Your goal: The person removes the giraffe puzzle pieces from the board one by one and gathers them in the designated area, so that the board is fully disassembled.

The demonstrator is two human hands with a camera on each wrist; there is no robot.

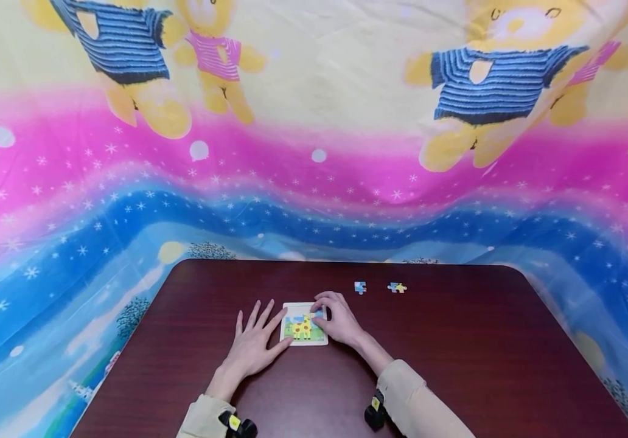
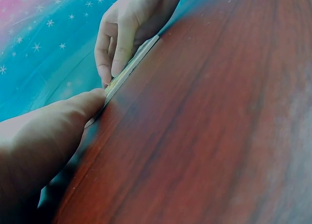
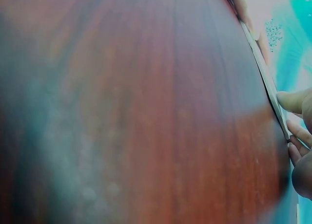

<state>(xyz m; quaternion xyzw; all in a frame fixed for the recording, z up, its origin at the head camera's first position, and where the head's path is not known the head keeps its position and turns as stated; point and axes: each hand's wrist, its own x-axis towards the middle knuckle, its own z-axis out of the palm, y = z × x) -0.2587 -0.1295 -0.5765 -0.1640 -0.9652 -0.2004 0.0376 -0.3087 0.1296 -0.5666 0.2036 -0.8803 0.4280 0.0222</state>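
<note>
A small square jigsaw puzzle (image 1: pixel 301 330) with a pale frame lies on the table, showing a yellow giraffe on green and blue. My left hand (image 1: pixel 252 347) is flat at its left side, fingers spread, thumb and index finger touching the frame's edge. Over the upper right corner my right hand (image 1: pixel 341 319) bends its thumb and fingers, pinching a puzzle piece (image 1: pixel 318 314) at the picture; the fingers partly cover it. The left wrist view shows the right hand's fingertips (image 2: pixel 117 70) pointing down at the board, seen edge-on, with the left thumb (image 2: pixel 90 102) against its near end.
Two loose puzzle pieces lie farther back on the dark red table (image 1: pixel 456 347): a blue and white one (image 1: pixel 360 288) and a yellow and blue one (image 1: pixel 397 288). A curtain (image 1: pixel 314 182) printed with bears and snowflakes hangs behind the table and along its sides.
</note>
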